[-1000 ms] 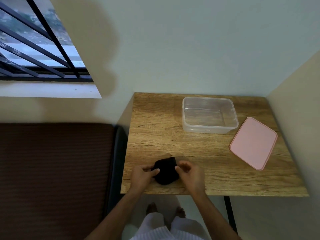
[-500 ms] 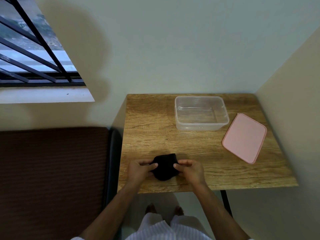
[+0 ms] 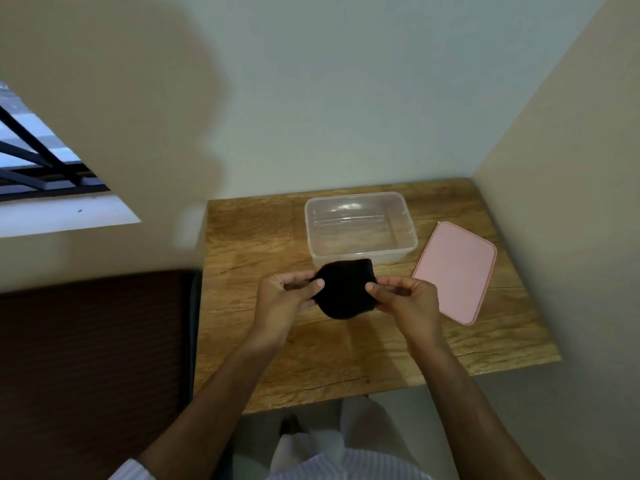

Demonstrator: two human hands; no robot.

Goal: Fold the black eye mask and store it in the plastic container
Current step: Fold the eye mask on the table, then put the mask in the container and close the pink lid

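The folded black eye mask (image 3: 346,289) hangs in the air above the wooden table (image 3: 263,244), just in front of the clear plastic container (image 3: 360,226). My left hand (image 3: 284,299) pinches its left edge and my right hand (image 3: 405,299) pinches its right edge. The container is open and holds nothing; the mask's top edge overlaps its near wall in the view.
A pink lid (image 3: 457,271) lies flat on the table to the right of the container. Walls close off the table at the back and right. A dark brown cushioned seat (image 3: 90,358) sits to the left, with a barred window (image 3: 38,168) above it.
Both hands have lifted the mask off the table near its front edge and carried it forward, up to the container's near wall. The camera has tilted and moved closer.
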